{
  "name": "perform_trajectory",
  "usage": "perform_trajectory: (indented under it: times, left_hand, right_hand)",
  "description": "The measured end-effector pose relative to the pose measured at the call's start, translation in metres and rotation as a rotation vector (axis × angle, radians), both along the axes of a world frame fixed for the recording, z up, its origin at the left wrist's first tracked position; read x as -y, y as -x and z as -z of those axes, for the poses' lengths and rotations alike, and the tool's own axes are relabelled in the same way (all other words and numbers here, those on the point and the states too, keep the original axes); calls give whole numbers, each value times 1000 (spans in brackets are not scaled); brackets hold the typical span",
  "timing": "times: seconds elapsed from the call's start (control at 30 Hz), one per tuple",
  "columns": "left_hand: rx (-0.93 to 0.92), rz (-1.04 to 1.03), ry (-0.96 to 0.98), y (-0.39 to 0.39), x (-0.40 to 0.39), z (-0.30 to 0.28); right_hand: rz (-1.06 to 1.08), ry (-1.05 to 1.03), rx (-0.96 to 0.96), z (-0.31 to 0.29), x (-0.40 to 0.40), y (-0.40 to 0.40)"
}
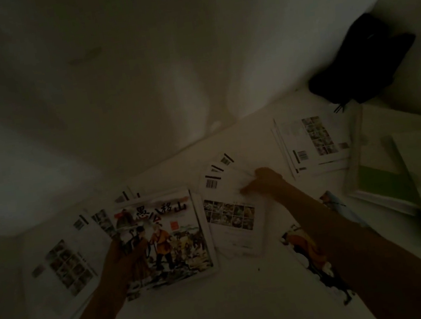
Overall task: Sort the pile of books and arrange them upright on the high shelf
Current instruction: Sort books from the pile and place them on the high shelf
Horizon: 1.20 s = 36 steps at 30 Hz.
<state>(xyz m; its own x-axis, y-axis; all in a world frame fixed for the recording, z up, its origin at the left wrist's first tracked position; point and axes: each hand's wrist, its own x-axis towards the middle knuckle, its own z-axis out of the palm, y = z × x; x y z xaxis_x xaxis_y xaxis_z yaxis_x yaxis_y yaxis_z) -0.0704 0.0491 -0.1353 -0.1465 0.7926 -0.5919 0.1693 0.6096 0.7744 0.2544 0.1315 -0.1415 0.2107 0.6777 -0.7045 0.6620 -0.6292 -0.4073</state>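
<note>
The scene is dim. Thin picture books lie spread on a white surface. My left hand rests on the left part of an illustrated book showing two figures, which tops a small stack. My right hand reaches over a fanned stack of white books lying back cover up, its fingers curled at the top sheets; the grip is blurred. More back-cover books lie at the left and far right. Another illustrated book lies partly under my right forearm.
A black bag sits in the back right corner against the wall. Larger pale and green books or folders are piled at the right edge. A white wall rises behind the surface.
</note>
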Motion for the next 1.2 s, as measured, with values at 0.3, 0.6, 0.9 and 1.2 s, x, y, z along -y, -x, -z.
perform_trajectory:
  times: [0.3, 0.6, 0.9, 1.2]
  left_hand:
    - [32, -53, -8, -8, -11, -9]
    - [94, -15, -156, -8, -29, -36]
    - [232, 110, -113, -31, -40, -68]
    - [9, 210, 43, -18, -31, -21]
  right_hand:
    - [261, -355, -327, -54, 27, -19]
    - [-106, -360, -83, -150, 24, -4]
    - [57, 231, -690, -164, -10, 81]
    - [438, 221, -919, -68, -10, 130]
